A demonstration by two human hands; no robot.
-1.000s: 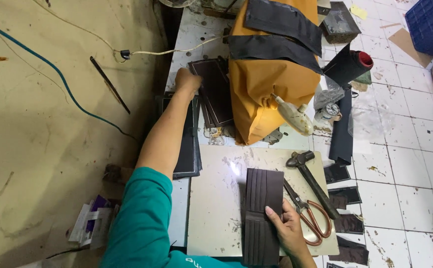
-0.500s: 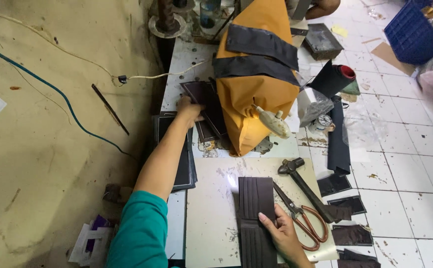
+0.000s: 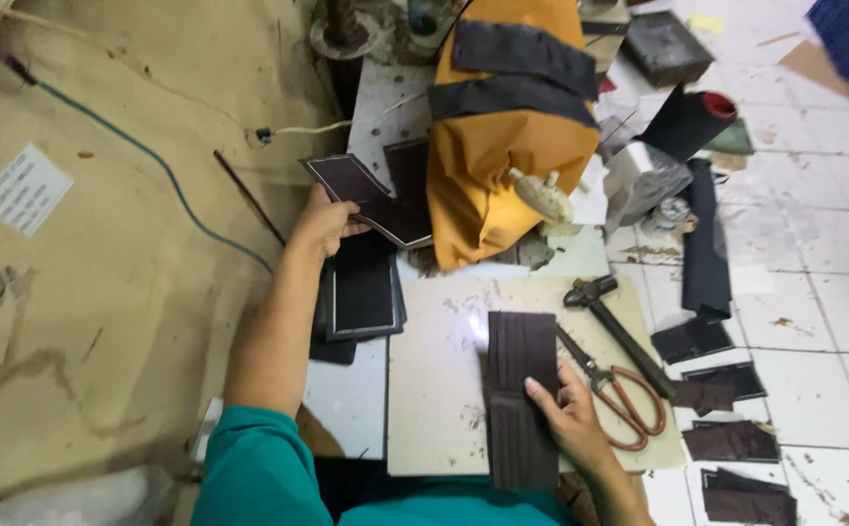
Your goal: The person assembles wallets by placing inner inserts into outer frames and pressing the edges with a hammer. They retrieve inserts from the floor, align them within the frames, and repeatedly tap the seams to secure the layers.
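Observation:
My left hand (image 3: 324,222) grips a flat dark brown leather panel (image 3: 366,195) with a pale edge line, lifted and tilted above a stack of similar dark panels (image 3: 363,292). My right hand (image 3: 566,414) rests with its fingers on a dark ribbed wallet insert (image 3: 522,390) that lies lengthwise on a pale work board (image 3: 434,390).
An orange bag with dark straps (image 3: 507,146) stands behind the board. A hammer (image 3: 611,317) and orange-handled scissors (image 3: 619,394) lie to the right of the insert. Dark leather pieces (image 3: 731,438) lie on the white tiles at right. A blue cable (image 3: 142,156) crosses brown paper at left.
My left hand has lifted a dark panel off the pile by the orange bag and swung it outward to the left. My right hand stays on the ribbed insert.

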